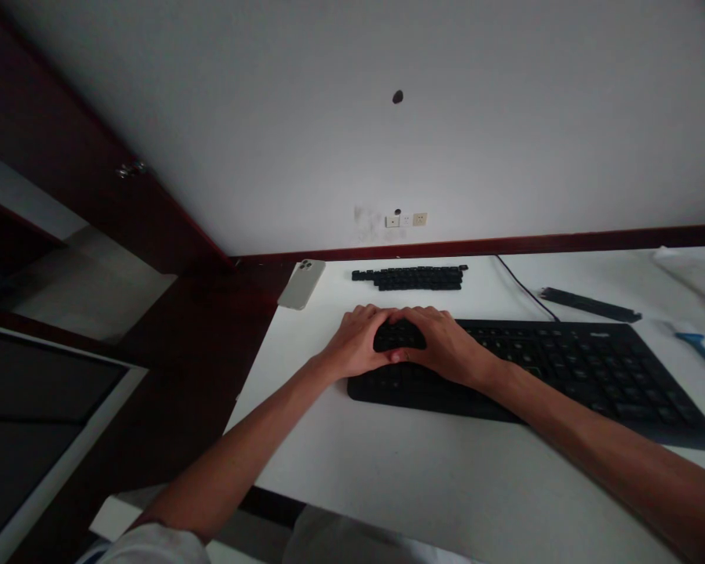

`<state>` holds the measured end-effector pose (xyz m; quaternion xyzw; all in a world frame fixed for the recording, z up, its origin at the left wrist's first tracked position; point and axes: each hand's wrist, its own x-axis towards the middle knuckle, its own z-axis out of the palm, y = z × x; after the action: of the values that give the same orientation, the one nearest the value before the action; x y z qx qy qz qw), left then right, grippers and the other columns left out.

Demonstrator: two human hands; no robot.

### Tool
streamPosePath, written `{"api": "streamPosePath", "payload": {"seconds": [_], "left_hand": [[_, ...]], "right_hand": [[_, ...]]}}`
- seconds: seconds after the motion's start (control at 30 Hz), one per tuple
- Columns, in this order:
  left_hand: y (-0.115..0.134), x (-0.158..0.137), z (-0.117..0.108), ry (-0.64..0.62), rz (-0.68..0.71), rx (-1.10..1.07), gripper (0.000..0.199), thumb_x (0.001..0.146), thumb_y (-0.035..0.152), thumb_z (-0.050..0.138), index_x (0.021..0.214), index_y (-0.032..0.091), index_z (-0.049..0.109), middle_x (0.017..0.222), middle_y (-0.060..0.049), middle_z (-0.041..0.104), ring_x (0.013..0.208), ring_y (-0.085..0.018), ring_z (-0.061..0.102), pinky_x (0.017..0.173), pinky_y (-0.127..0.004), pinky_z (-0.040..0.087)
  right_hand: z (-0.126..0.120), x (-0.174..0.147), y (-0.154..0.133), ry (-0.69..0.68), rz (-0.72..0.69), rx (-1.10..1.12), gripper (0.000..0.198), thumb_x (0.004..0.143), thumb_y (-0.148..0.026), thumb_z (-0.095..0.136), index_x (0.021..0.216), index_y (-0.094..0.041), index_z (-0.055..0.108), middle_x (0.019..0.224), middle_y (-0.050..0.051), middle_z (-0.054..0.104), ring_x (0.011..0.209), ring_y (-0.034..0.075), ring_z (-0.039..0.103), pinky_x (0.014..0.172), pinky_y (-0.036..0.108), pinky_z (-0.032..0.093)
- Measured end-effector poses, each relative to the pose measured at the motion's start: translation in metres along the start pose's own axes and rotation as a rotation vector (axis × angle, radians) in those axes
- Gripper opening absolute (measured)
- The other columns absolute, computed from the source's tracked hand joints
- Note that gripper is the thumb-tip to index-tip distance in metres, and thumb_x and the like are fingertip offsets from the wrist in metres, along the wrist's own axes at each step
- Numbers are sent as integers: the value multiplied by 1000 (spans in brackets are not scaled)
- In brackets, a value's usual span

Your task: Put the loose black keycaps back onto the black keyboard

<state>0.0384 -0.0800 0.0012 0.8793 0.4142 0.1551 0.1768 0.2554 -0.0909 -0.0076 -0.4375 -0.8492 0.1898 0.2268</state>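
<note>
A black keyboard (569,352) lies at a slant on the white table, its right end nearer to me. Over its left end my left hand (361,337) and my right hand (440,341) meet, thumb tip to thumb tip and forefinger to forefinger, leaving a ring through which dark keys show. The fingers of both hands are curled and closed near the keyboard's far edge. Whatever lies under or between the fingertips is hidden. Behind my hands, several loose black keycaps (420,278) stand in close rows.
A phone (302,283) lies face down at the table's far left corner. Right of the keyboard's cable (522,286) are a long black strip (591,304), a blue-handled tool (702,352) and a whitish bag (696,270). A wall with sockets (406,221) stands behind the white table (329,446).
</note>
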Motion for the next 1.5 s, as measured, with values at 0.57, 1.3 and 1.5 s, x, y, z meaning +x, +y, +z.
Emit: {"api": "streamPosePath", "payload": {"seconds": [0.57,1.3,1.5], "left_hand": [[-4,2,1,84,39,-129,64,87,60,66,139,25,52,129,-10,59,119,-28,54,105,-48,45],[-58,63,-22,87,240,231,48,80,3,52,123,20,64,136,-7,64,128,-23,55,114,-46,44],[-59,64,-21,61,237,206,54,79,0,47,128,19,61,138,-8,62,132,-21,53,117,-46,41]], "right_hand": [[-7,1,9,49,-60,65,37,102,-48,48,124,-23,63,119,9,72,109,28,66,97,46,51],[-9,-2,8,66,-110,-12,31,103,-42,50,121,-20,63,110,11,71,106,27,64,95,43,50],[-10,-2,6,69,-116,-9,31,103,-41,49,120,-20,63,109,11,71,105,26,65,94,43,51]]}}
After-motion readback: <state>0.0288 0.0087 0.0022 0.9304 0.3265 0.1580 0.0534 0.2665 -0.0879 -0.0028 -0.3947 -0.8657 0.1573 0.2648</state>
